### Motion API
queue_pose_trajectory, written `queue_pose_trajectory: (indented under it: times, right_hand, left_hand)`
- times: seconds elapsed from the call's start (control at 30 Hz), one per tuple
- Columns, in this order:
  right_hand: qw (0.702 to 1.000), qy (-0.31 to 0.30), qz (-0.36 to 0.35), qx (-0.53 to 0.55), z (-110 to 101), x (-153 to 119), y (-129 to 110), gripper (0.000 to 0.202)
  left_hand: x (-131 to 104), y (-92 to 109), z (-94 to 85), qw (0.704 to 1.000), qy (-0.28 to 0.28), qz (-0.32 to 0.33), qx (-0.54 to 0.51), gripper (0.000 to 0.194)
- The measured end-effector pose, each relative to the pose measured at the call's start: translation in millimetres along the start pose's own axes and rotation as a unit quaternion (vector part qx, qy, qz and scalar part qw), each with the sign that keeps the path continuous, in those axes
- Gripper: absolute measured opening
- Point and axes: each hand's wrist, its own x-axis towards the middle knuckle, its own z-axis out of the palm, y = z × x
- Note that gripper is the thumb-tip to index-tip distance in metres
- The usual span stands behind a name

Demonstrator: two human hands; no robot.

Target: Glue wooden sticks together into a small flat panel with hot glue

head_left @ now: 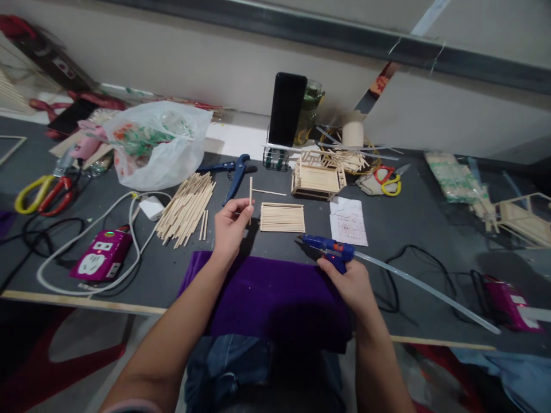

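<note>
Pinched upright in the fingers of my left hand [231, 225] is a thin wooden stick [251, 192]. My right hand [349, 281] grips a blue hot glue gun [329, 246], its nozzle pointing left and a long clear glue stick trailing out of its back. Between the two hands lies a flat rectangular panel of wooden sticks [282, 218]. Behind the panel, a single stick [269, 192] rests on the table. A small box-like structure of sticks [317, 179] stands further back, right of the panel.
Loose sticks [186, 209] are piled left, beside a blue cutter [236, 178] and a white plastic bag [166, 146]. A phone [287, 109] stands at the back. A written paper [348, 222] lies right. Purple cloth [275, 292] covers the front edge. Power strips [101, 255] and cables flank both sides.
</note>
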Motion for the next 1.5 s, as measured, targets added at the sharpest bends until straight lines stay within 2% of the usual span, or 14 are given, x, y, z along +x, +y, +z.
queue_pose_trajectory:
  times: [0.23,0.4,1.5]
  right_hand:
    - [0.996,-0.043,-0.068,-0.029,37,3,-37,0.044]
    - [0.992,-0.068,-0.078,-0.071,52,8,-47,0.048]
    - [0.991,-0.057,-0.085,-0.085,57,11,-45,0.046]
  left_hand:
    - [3,5,-5.2,0.999,0.032,-0.003,-0.020,0.021]
    - [1,7,-5.2,0.999,0.033,-0.018,-0.034,0.020]
    - [-2,7,-3.9,0.999,0.018,-0.032,-0.038,0.022]
